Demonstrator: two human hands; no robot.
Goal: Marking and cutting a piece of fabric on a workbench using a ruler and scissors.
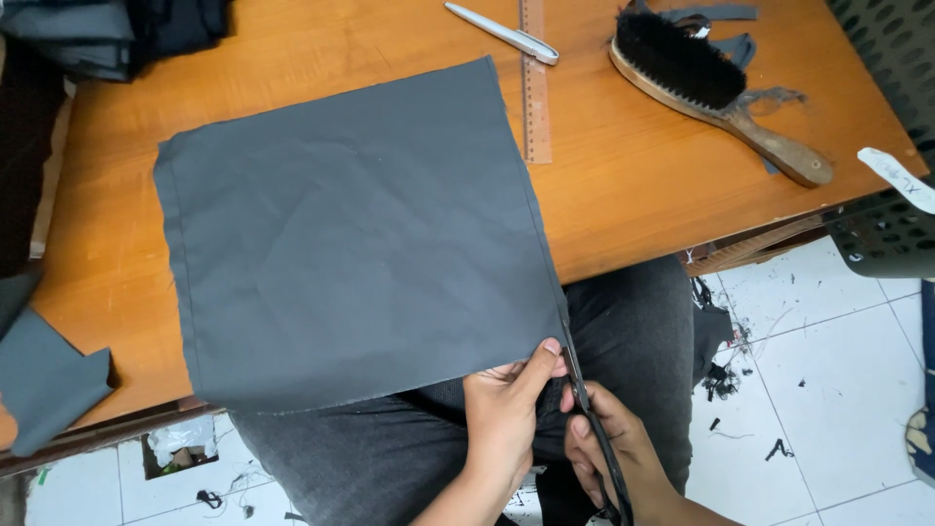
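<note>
A square piece of dark grey fabric (360,234) lies flat on the wooden table (623,185), its near edge hanging over the table's front. My left hand (506,414) pinches the fabric's near right corner between thumb and fingers. My right hand (614,458) grips black scissors (584,399), whose blades point up along the fabric's right edge at the corner. Both hands hover over my lap in dark grey trousers.
A wooden ruler (535,83) and a silver pen (502,32) lie beyond the fabric. A black-bristled wooden brush (716,88) rests at the far right. More grey fabric pieces (44,375) sit at the left edge. Fabric scraps litter the white tiled floor (808,390).
</note>
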